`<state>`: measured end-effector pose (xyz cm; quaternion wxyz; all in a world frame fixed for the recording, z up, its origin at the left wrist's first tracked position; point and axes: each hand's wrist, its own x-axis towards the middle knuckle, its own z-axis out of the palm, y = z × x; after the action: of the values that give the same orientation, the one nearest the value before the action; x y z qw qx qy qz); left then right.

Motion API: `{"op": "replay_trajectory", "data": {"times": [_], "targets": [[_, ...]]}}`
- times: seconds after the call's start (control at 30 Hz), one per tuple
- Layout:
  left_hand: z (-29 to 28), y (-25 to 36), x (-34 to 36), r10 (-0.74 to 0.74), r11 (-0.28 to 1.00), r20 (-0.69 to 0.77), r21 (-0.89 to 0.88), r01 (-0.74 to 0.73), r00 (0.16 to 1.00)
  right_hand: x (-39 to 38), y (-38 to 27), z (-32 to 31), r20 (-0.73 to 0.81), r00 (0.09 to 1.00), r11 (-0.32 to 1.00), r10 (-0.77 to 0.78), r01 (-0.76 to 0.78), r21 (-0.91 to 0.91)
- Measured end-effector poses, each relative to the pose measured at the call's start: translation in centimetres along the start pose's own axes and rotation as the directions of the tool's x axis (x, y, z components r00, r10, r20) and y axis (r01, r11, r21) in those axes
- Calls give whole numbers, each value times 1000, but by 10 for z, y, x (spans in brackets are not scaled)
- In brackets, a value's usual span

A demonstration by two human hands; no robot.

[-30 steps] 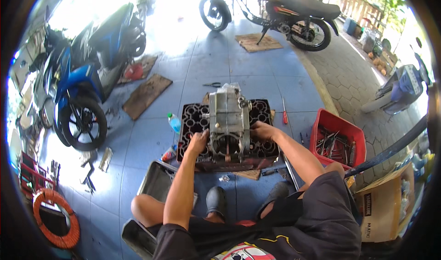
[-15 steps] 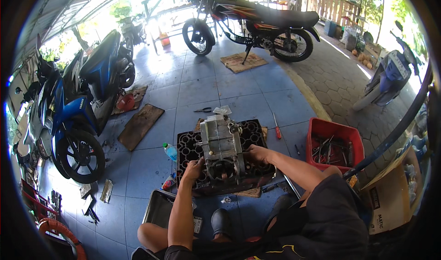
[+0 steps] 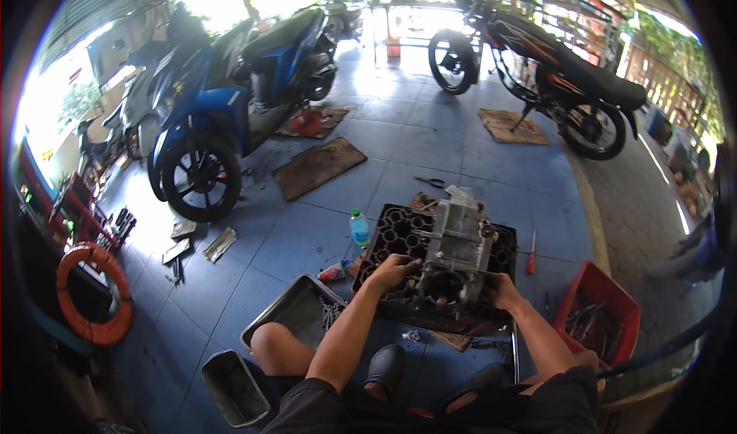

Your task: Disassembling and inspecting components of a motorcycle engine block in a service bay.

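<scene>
The grey cast-metal engine case (image 3: 454,261) sits at twelve o'clock from my knees on a black honeycomb plastic crate (image 3: 399,238). I judge it could tip or slide off, being heavy and oily. My left hand (image 3: 391,271) grips its nine o'clock edge, my right hand (image 3: 503,290) its three o'clock; fingers curled, holding it. A ridged steel tray (image 3: 288,315) lies at eight o'clock.
</scene>
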<state>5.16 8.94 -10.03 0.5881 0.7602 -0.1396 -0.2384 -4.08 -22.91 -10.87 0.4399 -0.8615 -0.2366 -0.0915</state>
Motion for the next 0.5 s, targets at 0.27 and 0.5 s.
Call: {"op": "replay_trajectory", "data": {"times": [0.27,0.5], "targets": [[42,-6,16,-23,959,-380,253,128,925,-45,104,-18,220,875,673,-431,474,-568],[-6,14,4,187,978,-154,-66,-199,970,-10,-127,22,-713,694,858,100,-423,-291]]}}
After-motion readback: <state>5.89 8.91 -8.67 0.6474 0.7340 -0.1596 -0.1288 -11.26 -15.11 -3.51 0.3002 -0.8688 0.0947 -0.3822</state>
